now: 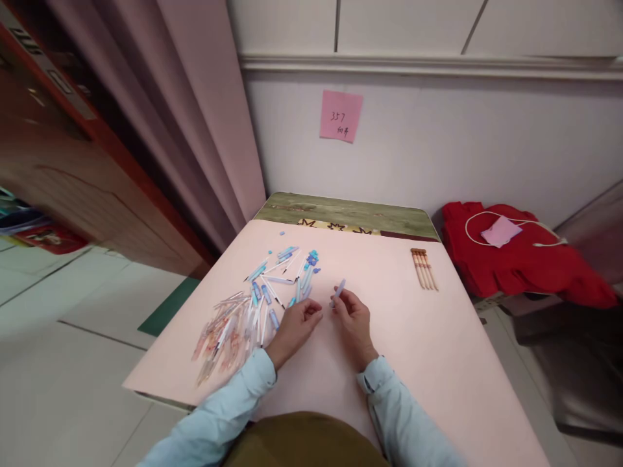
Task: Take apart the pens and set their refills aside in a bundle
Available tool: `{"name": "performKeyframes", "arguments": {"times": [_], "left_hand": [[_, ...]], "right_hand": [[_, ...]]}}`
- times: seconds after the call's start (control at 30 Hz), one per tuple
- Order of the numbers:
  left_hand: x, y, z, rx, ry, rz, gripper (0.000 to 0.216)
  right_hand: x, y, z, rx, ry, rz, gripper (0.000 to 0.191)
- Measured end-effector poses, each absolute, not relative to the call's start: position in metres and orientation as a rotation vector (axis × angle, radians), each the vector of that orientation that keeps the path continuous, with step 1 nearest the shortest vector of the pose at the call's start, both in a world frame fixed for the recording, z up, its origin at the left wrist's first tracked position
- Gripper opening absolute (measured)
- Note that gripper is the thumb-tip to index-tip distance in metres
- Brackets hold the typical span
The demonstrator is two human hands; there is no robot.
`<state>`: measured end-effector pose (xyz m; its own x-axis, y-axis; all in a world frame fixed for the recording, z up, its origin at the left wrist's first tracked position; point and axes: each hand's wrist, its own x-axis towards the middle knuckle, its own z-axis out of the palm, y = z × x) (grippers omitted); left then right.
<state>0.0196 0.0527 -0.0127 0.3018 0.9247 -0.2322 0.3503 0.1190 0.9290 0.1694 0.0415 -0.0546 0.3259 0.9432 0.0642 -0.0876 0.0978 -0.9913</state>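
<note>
In my right hand (354,316) is a pale lavender pen barrel (339,290), pinched between thumb and fingers and tilted up and away from me. My left hand (299,322) is just to its left, fingertips drawn together in a pinch; anything between them is too small or hidden to make out. Left of that hand lies a loose pile of pen parts: white refills with dark tips (273,292), blue and lilac grip pieces (256,290), and clear brownish barrels (221,334). Small blue and purple caps (312,258) are clustered beyond the left hand.
Several pens with brown tops (424,268) lie side by side on the right of the pink-covered table (403,363). Past the table's right edge are red cloth (516,259) and a white cable (545,227). A pink note (341,117) is on the wall.
</note>
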Motion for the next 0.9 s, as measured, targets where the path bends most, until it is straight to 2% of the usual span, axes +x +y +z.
{"name": "performKeyframes", "arguments": {"times": [0.17,0.3,0.5,0.73,0.9], "left_hand": [[0.031,0.044,-0.032,1.556,1.328,0.852,0.021],[0.039,0.026,-0.047,1.752,1.326,0.935,0.018],[0.035,0.018,-0.042,1.957,1.266,0.967,0.011],[0.027,-0.014,-0.042,2.398,1.003,0.760,0.013],[0.021,-0.008,-0.040,2.323,1.156,0.803,0.012]], "right_hand": [[0.171,0.042,-0.057,-1.144,-0.840,1.034,0.042],[0.173,0.044,-0.063,-1.248,-0.840,0.878,0.044],[0.173,0.043,-0.070,-1.431,-1.099,0.616,0.033],[0.173,0.041,-0.075,-1.397,-0.997,0.807,0.051],[0.173,0.041,-0.076,-1.360,-0.991,0.847,0.049]]}}
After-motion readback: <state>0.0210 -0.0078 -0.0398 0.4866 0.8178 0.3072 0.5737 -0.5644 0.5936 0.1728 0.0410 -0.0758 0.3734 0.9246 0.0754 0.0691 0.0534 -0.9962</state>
